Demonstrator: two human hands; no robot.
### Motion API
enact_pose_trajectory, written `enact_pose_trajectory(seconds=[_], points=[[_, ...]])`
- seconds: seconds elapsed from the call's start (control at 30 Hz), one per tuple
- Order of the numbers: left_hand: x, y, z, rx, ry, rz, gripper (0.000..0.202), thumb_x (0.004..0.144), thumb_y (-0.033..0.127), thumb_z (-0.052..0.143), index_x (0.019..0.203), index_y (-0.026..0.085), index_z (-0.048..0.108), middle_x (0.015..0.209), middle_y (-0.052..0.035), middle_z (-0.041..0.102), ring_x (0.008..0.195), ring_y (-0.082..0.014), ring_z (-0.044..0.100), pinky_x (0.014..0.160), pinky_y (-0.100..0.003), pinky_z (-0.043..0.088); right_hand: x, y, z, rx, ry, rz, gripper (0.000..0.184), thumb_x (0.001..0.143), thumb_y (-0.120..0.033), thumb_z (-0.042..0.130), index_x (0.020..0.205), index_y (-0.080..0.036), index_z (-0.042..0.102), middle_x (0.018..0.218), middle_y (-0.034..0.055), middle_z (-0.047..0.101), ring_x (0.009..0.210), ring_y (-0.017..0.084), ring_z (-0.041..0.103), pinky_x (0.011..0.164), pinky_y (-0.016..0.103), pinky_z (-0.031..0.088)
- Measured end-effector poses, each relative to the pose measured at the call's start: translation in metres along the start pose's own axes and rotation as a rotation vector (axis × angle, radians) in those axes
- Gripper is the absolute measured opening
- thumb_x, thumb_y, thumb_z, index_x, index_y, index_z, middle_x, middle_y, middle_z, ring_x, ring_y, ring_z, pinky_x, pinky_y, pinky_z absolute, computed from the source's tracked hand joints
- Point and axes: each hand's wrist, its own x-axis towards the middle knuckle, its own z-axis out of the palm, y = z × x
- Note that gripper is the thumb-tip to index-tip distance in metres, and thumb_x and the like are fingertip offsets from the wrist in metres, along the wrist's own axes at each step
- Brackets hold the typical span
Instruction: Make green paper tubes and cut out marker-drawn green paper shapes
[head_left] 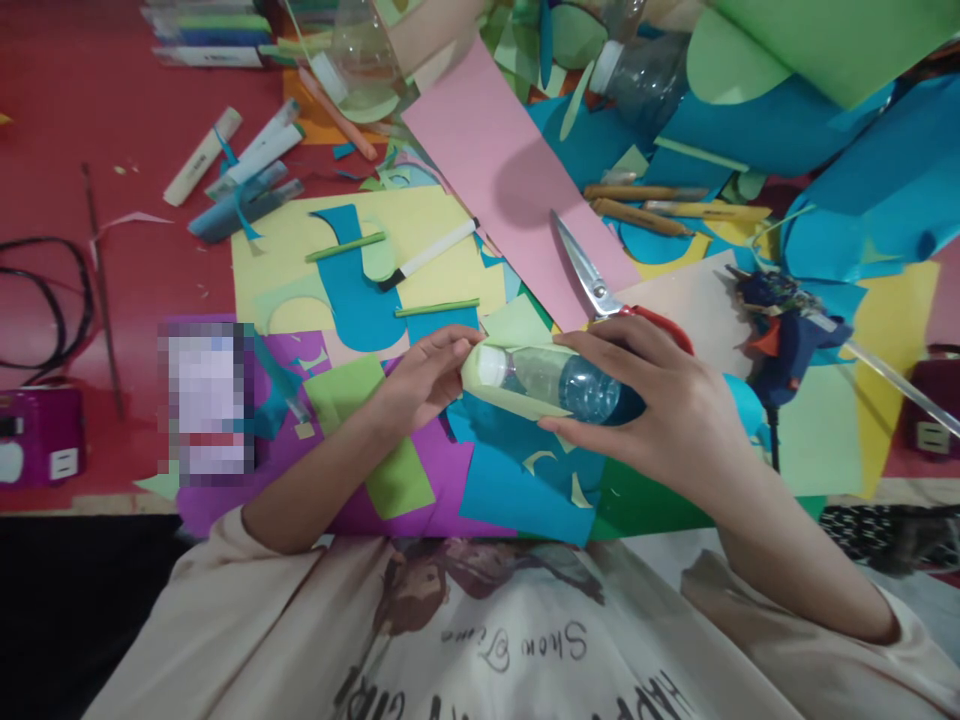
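A small clear plastic bottle [589, 388] with a white cap lies sideways in front of me, pale green paper [517, 398] curled part-way around it. My left hand [435, 375] pinches the paper's edge by the cap end. Thumb and fingers of my right hand [664, 390] span the bottle from the base side, their tips on the paper's two long edges. Just beyond the right hand lie scissors [600, 295] with red handles, blades apart, the handles partly hidden by that hand. Blue paper [517, 470] with small cut scraps is underneath.
A glue gun [795, 350] stands at the right, its cord running down. Pink paper [517, 180], yellow paper and a marker [431, 255] lie ahead. More bottles [645, 80] and markers [259, 150] are farther back. A blurred-out phone-like object [210, 400] sits left.
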Motion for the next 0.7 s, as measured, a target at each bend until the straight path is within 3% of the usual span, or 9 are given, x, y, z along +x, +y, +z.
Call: enact_pose_trajectory(seconds=[0.53, 0.7], points=[[0.0030, -0.0036, -0.0031, 0.006, 0.061, 0.036, 0.033, 0.048, 0.038, 0.091, 0.063, 0.020, 0.069, 0.059, 0.0042, 0.065, 0.048, -0.0079, 0.057, 0.043, -0.018, 0.044, -0.0007, -0.0019, -0.0005, 0.009, 0.005, 0.010, 0.042, 0.083, -0.050, 0.062, 0.114, -0.022, 0.063, 0.102, 0.0099, 0.065, 0.087, 0.023, 0.066, 0.060, 0.032, 0.055], [0.0022, -0.0035, -0.0024, 0.001, 0.013, 0.064, 0.028, 0.054, 0.037, 0.089, 0.066, 0.021, 0.070, 0.060, 0.0052, 0.064, 0.049, -0.0065, 0.057, 0.044, -0.017, 0.045, -0.0003, -0.0011, -0.0004, 0.003, 0.020, -0.006, 0.043, 0.084, -0.050, 0.060, 0.114, -0.020, 0.063, 0.101, 0.0108, 0.065, 0.086, 0.023, 0.066, 0.060, 0.030, 0.054]])
